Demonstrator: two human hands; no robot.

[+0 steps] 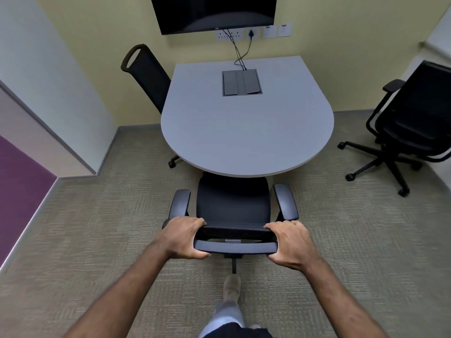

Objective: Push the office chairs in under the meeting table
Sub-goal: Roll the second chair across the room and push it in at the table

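A black office chair [233,203] stands right in front of me, its seat front just under the rounded near edge of the grey meeting table [246,132]. My left hand [184,237] grips the left end of the chair's backrest top and my right hand [290,245] grips the right end. A second black chair [146,74] is tucked at the table's left side, only its backrest and one caster showing. A third black chair [405,125] stands apart from the table on the right, turned sideways.
A dark wall screen [214,13] hangs above the table's far end, with cables running down to a grey cable box [241,82] in the tabletop. Walls close in on the left and right. My foot [231,286] is on the carpet behind the chair.
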